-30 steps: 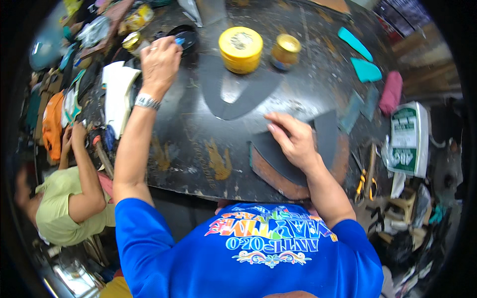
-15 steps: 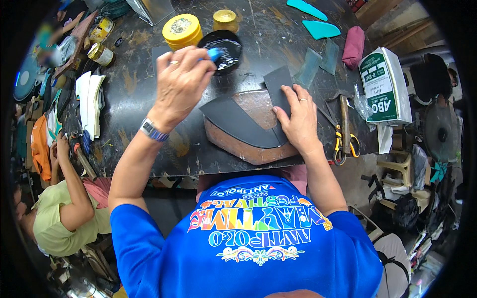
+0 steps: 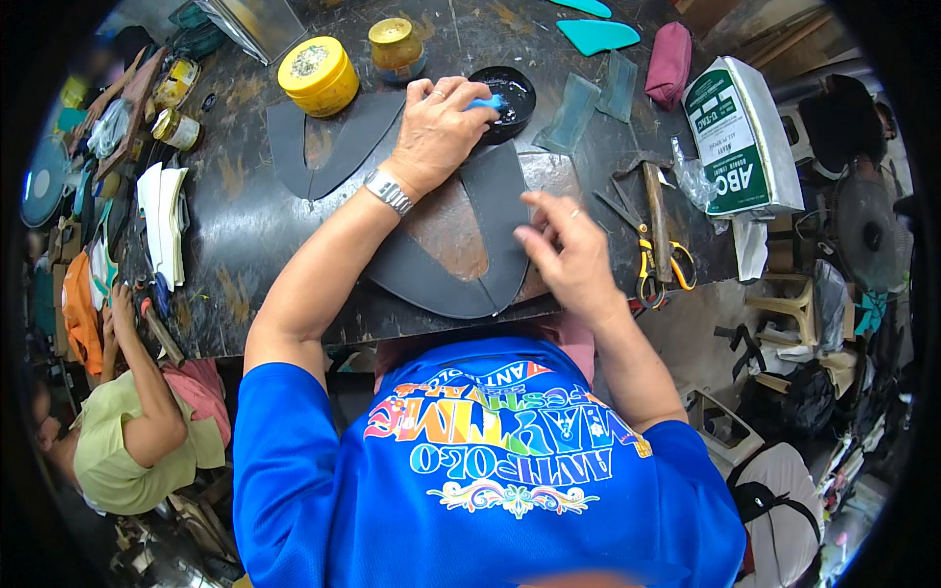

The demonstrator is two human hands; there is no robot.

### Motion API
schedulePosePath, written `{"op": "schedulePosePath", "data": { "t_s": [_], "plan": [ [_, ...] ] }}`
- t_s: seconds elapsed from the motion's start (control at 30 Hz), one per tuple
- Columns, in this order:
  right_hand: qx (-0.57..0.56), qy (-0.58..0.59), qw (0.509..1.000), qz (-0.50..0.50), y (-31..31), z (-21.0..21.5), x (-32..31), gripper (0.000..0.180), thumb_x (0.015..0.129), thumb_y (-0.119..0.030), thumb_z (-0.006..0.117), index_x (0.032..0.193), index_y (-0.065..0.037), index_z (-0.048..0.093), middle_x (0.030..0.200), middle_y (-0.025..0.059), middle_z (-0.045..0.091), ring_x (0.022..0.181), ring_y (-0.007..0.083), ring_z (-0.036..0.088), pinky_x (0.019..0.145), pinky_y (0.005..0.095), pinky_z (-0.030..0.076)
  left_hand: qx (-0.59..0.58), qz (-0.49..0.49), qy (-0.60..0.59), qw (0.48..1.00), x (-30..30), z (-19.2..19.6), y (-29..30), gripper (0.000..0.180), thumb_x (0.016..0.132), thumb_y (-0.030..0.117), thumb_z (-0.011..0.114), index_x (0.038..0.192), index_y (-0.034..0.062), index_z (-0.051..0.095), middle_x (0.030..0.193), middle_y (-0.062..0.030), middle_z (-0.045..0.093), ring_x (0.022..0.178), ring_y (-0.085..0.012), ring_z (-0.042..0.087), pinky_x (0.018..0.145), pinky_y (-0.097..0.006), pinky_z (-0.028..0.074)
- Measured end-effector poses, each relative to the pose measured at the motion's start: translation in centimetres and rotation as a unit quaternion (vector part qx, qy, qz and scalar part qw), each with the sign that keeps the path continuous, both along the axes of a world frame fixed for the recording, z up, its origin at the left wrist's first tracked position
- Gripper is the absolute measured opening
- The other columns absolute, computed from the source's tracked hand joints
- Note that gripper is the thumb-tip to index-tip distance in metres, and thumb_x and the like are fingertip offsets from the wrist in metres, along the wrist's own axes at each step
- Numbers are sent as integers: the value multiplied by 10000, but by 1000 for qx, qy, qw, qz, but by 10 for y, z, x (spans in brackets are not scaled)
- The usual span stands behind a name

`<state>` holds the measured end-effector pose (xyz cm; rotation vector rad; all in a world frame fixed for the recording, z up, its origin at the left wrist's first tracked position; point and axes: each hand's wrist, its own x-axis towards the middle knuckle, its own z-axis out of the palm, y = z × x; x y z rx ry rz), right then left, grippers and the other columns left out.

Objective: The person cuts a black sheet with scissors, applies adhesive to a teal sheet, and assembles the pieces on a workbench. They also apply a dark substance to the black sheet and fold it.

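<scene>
**Fingers: left pinched on blue applicator, right loose over leather piece**

Fingers of left hand [image 3: 436, 132] are bunched together, clamped on a small blue applicator [image 3: 485, 102] whose tip sits at the rim of a round black tin [image 3: 510, 93]. Metal-link watch [image 3: 389, 190] on that wrist.

Right hand [image 3: 569, 250] hovers at the right side of the dark grey V-shaped leather piece [image 3: 490, 211], fingers [image 3: 537, 211] loosely curled and slightly apart, holding nothing that shows. Can't tell if the fingertips actually touch the leather.

V-piece: matte, smooth, curved bottom, lying flat near the workbench [image 3: 235, 230] front edge, centre, on top of a brownish flat board [image 3: 446, 225] visible through its notch. Second grey V-shaped piece [image 3: 338, 142] lies just behind-left of it, toward the far edge, partly under a yellow round tin [image 3: 319, 75]. Smaller gold-lidded tin [image 3: 396, 44] beside that.

Bench surface: dark, scuffed, stained with orange-brown patches.

Right side of bench: hammer [image 3: 655, 211] with wooden handle lying across yellow-handled scissors [image 3: 647, 260], two translucent grey-green strips [image 3: 593, 98], teal cut shapes [image 3: 598, 34] at the far edge, maroon pouch [image 3: 669, 64], green-and-white carton [image 3: 740, 137] at the right edge.

Left edge: stack of white sheets [image 3: 162, 220]. Another person in a light green shirt [image 3: 118, 446] sits below the left corner.
</scene>
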<state>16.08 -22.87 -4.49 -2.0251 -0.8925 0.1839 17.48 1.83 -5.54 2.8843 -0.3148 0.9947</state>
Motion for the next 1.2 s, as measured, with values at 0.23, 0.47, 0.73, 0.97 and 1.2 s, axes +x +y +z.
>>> {"op": "schedulePosePath", "data": {
  "t_s": [0.23, 0.47, 0.73, 0.97, 1.2],
  "plan": [
    [90, -94, 991, -12, 20, 19, 48, 337, 812, -23, 709, 1146, -30, 661, 859, 113, 624, 676, 188, 610, 645, 304, 500, -142, 70, 15, 987, -85, 19, 19, 319, 815, 158, 749, 1126, 113, 698, 1154, -66, 649, 1080, -250, 615, 893, -367, 450],
    [19, -116, 992, 35, 68, 20, 86, 329, 843, -146, 717, 1159, -74, 661, 874, 127, 638, 736, 264, 645, 678, 368, 517, -350, 265, 157, 885, -196, 7, 1, 448, 761, 256, 826, 1151, 97, 673, 962, -69, 660, 874, -213, 641, 788, -340, 473],
    [-143, -297, 944, 24, 112, 1, 87, 447, 830, -281, 756, 1241, -162, 629, 1103, 127, 607, 866, 308, 659, 770, 426, 540, -457, 264, 118, 841, -208, -10, -31, 844, 710, 249, 880, 1431, 111, 464, 1039, -146, 663, 965, -259, 673, 785, -384, 541],
    [65, -199, 978, 1, 95, -1, 107, 253, 789, -80, 713, 1034, -47, 662, 919, 141, 609, 807, 279, 676, 738, 362, 554, -745, 66, -38, 663, -195, -4, -33, 673, 809, -45, 759, 1408, 33, 461, 980, -81, 669, 886, -156, 680, 784, -269, 581],
    [250, 204, 946, -6, 64, -8, 115, 235, 899, 21, 644, 1132, 7, 614, 1021, 97, 656, 831, 185, 710, 691, 262, 577, -834, 29, 49, 548, -187, -18, -17, 385, 848, 8, 747, 1210, -17, 616, 1034, -101, 698, 921, -143, 675, 830, -277, 562]
  ]
}}
